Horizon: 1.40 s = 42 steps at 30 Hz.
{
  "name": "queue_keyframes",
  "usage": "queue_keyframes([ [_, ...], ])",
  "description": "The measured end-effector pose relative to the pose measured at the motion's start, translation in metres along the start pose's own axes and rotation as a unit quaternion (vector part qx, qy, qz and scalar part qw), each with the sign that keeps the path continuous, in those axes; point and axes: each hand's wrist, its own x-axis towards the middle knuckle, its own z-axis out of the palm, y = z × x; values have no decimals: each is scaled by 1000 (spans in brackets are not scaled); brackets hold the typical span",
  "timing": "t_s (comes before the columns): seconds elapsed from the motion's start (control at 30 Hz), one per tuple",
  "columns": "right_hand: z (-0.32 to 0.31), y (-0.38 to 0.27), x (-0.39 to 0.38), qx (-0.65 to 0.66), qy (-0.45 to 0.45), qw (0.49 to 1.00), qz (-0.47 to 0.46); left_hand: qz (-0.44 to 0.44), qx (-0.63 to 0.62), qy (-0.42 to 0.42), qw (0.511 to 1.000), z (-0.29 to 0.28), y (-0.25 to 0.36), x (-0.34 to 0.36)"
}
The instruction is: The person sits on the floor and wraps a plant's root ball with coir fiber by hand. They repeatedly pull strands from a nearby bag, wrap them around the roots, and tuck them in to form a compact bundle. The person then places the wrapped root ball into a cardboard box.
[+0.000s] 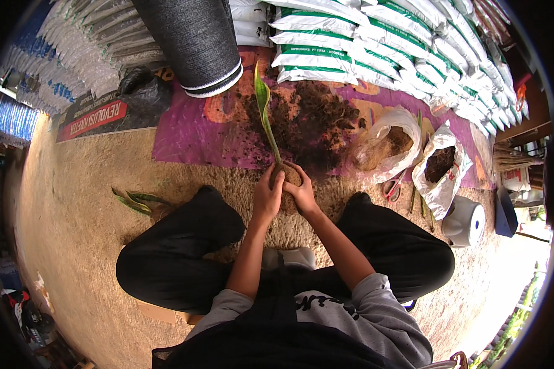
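Observation:
Between my knees, my left hand [268, 193] and my right hand [302, 192] are wrapped around a brown, fibrous-looking root ball [292, 176] from both sides. Out of its top rises a snake plant [263, 106], a tall green leaf with yellow edges, leaning slightly left and away from me. My fingers meet near the base of the leaf and cover much of the ball. Just beyond them, loose dark soil [314, 117] lies scattered over a purple printed sheet [184, 138].
Right of the soil are a clear bag of brown fibre [395, 142], a white sack of dark soil [439, 163], red-handled scissors [393, 188] and a grey-white plastic container [464, 222]. Another snake plant [140, 202] lies left. A black mesh roll [191, 46] and stacked sacks [317, 40] stand behind.

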Motion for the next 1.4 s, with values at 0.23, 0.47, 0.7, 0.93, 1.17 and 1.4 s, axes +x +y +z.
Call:
queue_keyframes([
  [0.23,8,-3,1,-70,27,997,0,-138,-245,41,959,2,-32,14],
  [0.47,5,6,5,-270,41,955,-115,-249,-456,22,854,3,-36,9],
  [0.7,0,-1,15,-48,-47,997,39,-230,-519,-49,822,3,-40,13],
  [0.93,-11,-46,4,-170,214,956,-108,-182,-604,-89,770,5,-37,24],
  [1.17,34,-22,-40,-212,109,971,-1,-128,-639,-113,750,23,-42,26],
  [1.4,18,-32,-33,127,110,983,80,-158,-637,-92,749,31,-25,16],
])
